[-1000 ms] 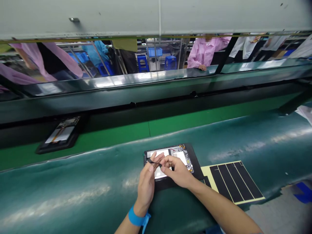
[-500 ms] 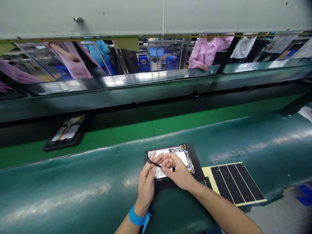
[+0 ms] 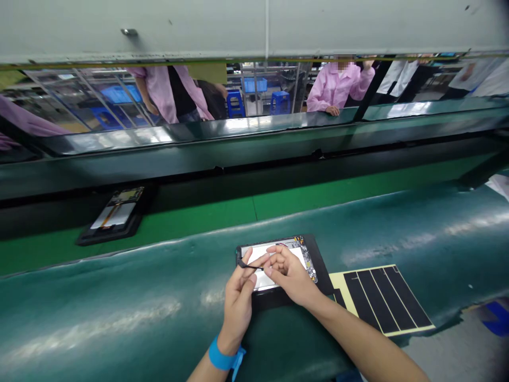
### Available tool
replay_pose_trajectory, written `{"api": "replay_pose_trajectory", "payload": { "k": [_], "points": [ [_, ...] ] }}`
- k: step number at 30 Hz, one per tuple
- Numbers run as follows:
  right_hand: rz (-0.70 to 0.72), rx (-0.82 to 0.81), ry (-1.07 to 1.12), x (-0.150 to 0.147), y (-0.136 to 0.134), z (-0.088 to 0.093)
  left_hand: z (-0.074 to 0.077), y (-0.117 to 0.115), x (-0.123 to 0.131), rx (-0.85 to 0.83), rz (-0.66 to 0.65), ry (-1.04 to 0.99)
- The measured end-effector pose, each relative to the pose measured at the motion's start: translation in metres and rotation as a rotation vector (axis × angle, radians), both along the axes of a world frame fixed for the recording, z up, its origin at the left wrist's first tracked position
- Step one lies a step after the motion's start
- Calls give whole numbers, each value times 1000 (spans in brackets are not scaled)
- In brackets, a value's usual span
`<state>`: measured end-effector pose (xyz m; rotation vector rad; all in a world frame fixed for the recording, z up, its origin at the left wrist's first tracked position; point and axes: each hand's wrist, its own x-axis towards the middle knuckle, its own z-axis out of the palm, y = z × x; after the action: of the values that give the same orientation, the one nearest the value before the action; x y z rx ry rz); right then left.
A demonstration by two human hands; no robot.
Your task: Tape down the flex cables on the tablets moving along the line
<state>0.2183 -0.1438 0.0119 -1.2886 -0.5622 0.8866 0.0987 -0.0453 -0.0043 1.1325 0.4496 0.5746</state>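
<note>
A thin black strip (image 3: 252, 267) is stretched between my two hands above an opened tablet (image 3: 294, 256), whose circuit board shows at its right end. My left hand (image 3: 238, 292), with a blue band on the wrist, holds the strip's wider left end at its fingers. The other end is pinched in the fingertips of my right hand (image 3: 289, 276). Under the tablet lies a black pad (image 3: 320, 265). My fingers hide part of the tablet's middle.
Right of the pad lies a yellow-backed sheet of black strips (image 3: 382, 297). Another opened tablet (image 3: 115, 215) sits on the green belt (image 3: 207, 217) at the left. Behind a ledge, people in pink stand near blue stools (image 3: 280, 102).
The tablet on the belt has shifted slightly right. My hands have moved only a little, still with the strip. A person in pink at the back left has moved right.
</note>
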Motion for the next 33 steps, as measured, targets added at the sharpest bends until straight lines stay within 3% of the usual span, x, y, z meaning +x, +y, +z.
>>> {"api": "replay_pose_trajectory", "payload": {
  "k": [7, 19, 33],
  "points": [
    [-2, 13, 25, 1, 0, -1, -2, 0, -1, -45, 11, 3],
    [-34, -41, -21, 4, -1, -4, 18, 10, 4, -293, 60, -96],
    [-51, -29, -217, 1, 2, -4, 9, 2, 9, -273, 75, -41]
  ]
}}
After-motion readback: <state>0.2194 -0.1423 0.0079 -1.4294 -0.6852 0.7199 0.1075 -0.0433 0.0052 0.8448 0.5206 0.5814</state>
